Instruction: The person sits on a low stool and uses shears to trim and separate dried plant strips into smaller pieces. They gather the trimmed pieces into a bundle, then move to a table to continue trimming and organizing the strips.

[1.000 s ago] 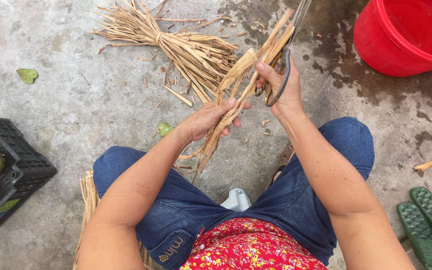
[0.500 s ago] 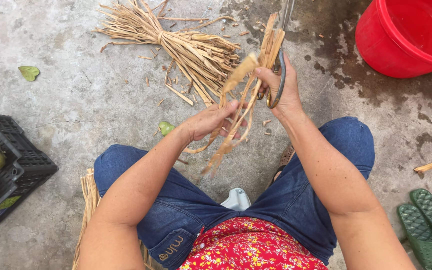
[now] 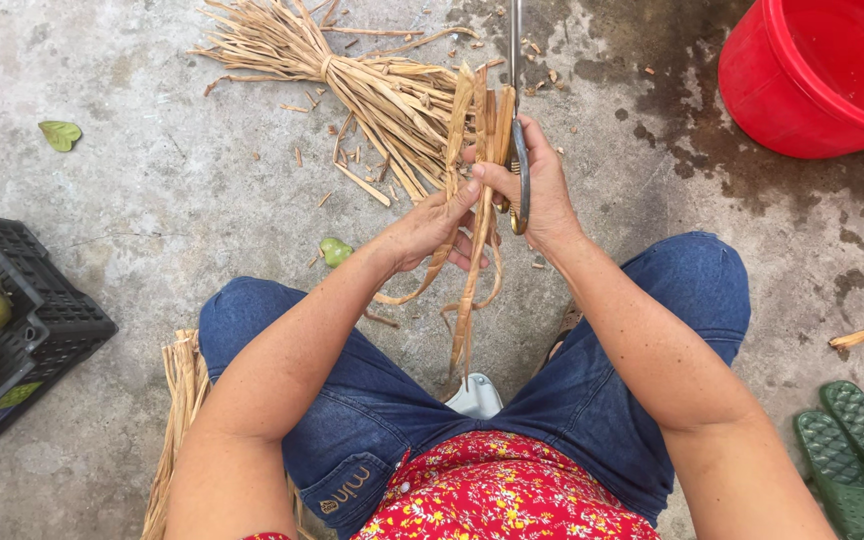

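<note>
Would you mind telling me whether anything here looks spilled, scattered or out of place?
Yes: short dry fibre scraps lie scattered on the concrete floor beside the tied bundle, two green leaves lie loose, and a dark wet patch spreads beside the red bucket. Nothing looks damaged.

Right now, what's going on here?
A seated person in blue jeans holds a handful of dry tan straw-like strips upright between both hands over the lap. The left hand grips the strips lower down; the right hand holds them higher, with metal scissors pointing up. A tied bundle of the same strips lies on the concrete floor ahead, beside a red plastic bucket.
</note>
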